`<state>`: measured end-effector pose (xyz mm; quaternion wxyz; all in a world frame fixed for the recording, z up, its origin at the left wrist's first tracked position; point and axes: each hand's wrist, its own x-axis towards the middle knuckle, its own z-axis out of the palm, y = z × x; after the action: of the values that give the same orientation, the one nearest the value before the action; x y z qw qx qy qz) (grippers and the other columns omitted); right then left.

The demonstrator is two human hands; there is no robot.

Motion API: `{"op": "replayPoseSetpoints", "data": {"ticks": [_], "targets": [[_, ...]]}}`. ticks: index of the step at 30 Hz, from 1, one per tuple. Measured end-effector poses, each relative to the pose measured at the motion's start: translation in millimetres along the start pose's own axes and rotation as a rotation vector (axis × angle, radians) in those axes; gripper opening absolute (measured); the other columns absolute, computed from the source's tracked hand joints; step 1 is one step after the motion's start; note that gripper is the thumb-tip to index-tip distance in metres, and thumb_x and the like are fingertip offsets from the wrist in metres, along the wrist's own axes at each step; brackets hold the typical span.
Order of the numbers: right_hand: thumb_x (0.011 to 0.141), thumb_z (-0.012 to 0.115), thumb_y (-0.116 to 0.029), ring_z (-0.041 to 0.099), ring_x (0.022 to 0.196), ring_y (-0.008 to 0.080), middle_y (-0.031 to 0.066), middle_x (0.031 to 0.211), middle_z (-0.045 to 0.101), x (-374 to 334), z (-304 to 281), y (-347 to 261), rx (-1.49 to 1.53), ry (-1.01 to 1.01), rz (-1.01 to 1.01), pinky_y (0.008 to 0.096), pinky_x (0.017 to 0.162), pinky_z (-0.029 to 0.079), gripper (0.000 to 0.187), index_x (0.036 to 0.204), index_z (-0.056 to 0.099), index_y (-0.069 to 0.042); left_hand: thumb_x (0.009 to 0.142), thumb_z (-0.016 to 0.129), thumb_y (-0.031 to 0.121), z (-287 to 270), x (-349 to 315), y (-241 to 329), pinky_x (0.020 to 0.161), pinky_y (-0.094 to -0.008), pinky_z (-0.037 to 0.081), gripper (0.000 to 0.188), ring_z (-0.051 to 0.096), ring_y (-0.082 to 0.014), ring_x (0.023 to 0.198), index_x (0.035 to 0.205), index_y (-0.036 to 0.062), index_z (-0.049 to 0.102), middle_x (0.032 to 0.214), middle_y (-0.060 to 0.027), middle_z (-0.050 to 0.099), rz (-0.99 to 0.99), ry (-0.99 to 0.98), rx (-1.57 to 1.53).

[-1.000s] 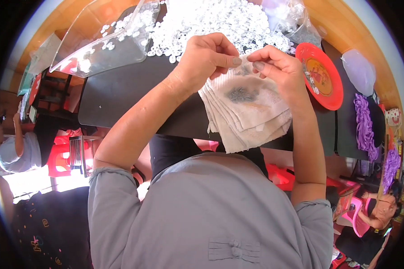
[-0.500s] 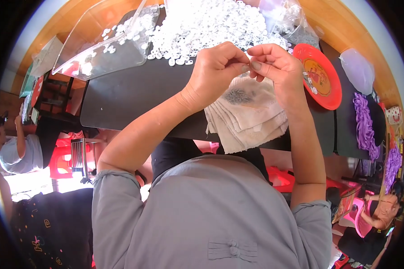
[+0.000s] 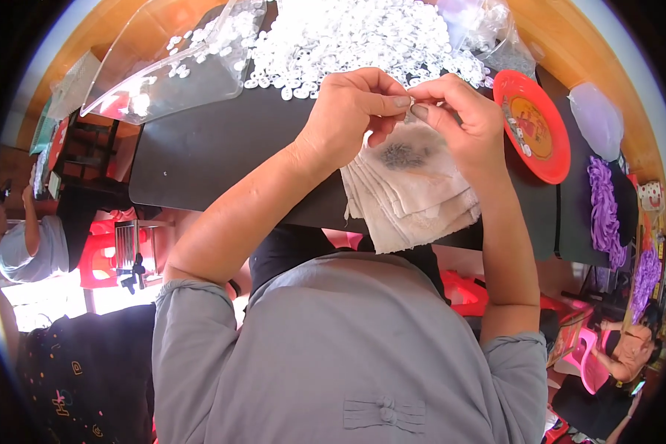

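Observation:
My left hand [image 3: 359,107] and my right hand [image 3: 459,115] meet fingertip to fingertip above the dark table. Both are pinched around something tiny that I cannot make out between thumbs and forefingers. Just below them lies a folded cream cloth [image 3: 414,203] with a heap of small dark metal-looking pieces [image 3: 403,155] on it. Beyond the hands spreads a large pile of small white oval plastic pieces with holes [image 3: 355,44]. Right of my right hand sits a red oval plate [image 3: 551,152] with a few white and metallic bits along its left side.
A clear plastic tray [image 3: 163,96] holding some white pieces stands at the far left. Clear plastic bags [image 3: 488,37] lie at the back right. A whitish bag [image 3: 596,122] and purple strips [image 3: 605,211] are at the right. Other people sit at both sides.
The fingers of both hands have shifted slightly, the left ones now curling lower and the right forefinger more bent. The view has moved a little; the pinch stays together.

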<state>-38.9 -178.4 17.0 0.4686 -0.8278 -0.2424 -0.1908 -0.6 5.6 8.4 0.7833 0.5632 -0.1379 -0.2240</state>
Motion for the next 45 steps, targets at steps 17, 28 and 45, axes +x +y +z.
{"op": "replayPoseSetpoints", "data": {"ticks": [17,28,45], "targets": [[0.08,0.058,0.012,0.062,0.074,0.0173,0.0083,0.084,0.064,0,6,6,-0.25,0.041,-0.244,0.0253,0.065,0.048,0.023,0.099,0.064,0.001,0.087,0.062,0.004,-7,6,-2,0.045,-0.0263,0.038,0.01,0.053,-0.0141,0.055,0.089,-0.0057,0.06,0.073,-0.01,0.06,-0.098,-0.064,-0.16],[0.084,0.062,0.004,0.061,0.07,0.0089,0.0035,0.079,0.066,0,-22,11,-0.165,0.232,-0.064,0.0217,0.064,0.048,0.009,0.09,0.065,-0.001,0.075,0.065,0.006,11,15,-11,0.061,-0.0331,0.049,0.006,0.061,-0.0218,0.075,0.08,0.0032,0.064,0.08,-0.0068,0.059,0.674,-0.26,1.011],[0.086,0.062,0.002,0.059,0.075,0.0049,-0.0009,0.079,0.064,-2,-25,5,-0.019,0.105,0.148,0.0193,0.07,0.048,0.005,0.091,0.064,0.001,0.079,0.065,0.003,21,12,1,0.047,-0.0235,0.04,0.005,0.057,-0.0112,0.058,0.082,-0.0009,0.064,0.072,-0.0069,0.065,0.036,-0.121,0.455]]}}
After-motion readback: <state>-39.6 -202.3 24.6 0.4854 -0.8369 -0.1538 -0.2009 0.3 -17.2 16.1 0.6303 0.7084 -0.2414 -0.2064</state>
